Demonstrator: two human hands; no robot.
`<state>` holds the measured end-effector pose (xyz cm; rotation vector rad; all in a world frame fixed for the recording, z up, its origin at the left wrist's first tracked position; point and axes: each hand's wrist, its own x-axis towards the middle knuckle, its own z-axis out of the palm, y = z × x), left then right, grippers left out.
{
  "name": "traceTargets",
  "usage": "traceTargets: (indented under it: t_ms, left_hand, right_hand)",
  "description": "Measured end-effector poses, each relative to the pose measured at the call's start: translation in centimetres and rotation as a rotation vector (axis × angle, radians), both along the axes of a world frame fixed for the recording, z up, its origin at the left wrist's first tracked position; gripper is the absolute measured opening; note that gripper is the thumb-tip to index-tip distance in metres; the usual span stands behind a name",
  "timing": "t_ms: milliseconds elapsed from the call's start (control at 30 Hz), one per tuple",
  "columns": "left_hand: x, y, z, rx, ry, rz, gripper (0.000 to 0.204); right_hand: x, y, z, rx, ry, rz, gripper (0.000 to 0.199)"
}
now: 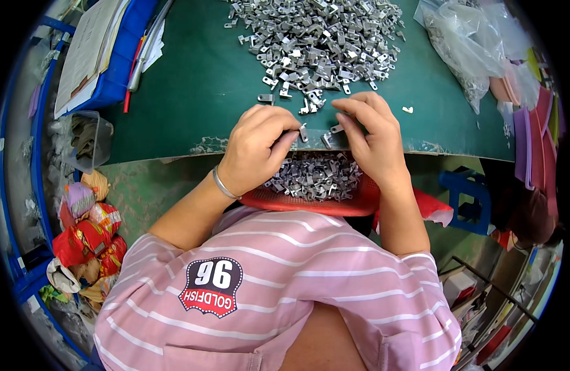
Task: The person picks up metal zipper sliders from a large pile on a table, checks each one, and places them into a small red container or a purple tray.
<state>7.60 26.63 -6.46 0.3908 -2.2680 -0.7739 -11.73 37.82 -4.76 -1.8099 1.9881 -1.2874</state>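
My left hand is closed, thumb and index finger pinching a small metal bracket near the table's front edge. Across from it, my right hand has its thumb and index finger a little apart, with nothing visible between the tips. Just beside its thumb is another small metal bracket, and one more bracket sits at the table edge. A large heap of silvery brackets covers the far middle of the green table. On my lap, a red basket holds many similar brackets.
At the left, a blue tray holds papers, with a red pen beside it. A clear plastic tub is at the table's left corner. Plastic bags lie at the far right. A blue stool stands below right.
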Motion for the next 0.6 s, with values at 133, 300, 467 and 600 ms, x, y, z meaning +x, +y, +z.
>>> traceTargets:
  t_ms: [133,300,467,600]
  left_hand:
    - [-1.3,0.3,0.6,0.097,-0.033,0.045,0.024]
    - [-1.9,0.1,0.2,0.001,-0.057,0.103,0.019]
    - [-1.9,0.4,0.4,0.047,-0.057,0.077,0.029]
    - [-2.0,0.6,0.5,0.104,-0.056,0.096,0.038]
  right_hand:
    - [0.5,-2.3,-0.5,-0.018,0.027,0.077,0.02]
    - [0.0,-2.4,-1.7,-0.079,0.045,0.07,0.012]
    - [0.0,-1.9,-1.0,-0.005,0.004,0.044,0.01]
    - [0.2,-2.5,-1.3,-0.017,0.05,0.015,0.008]
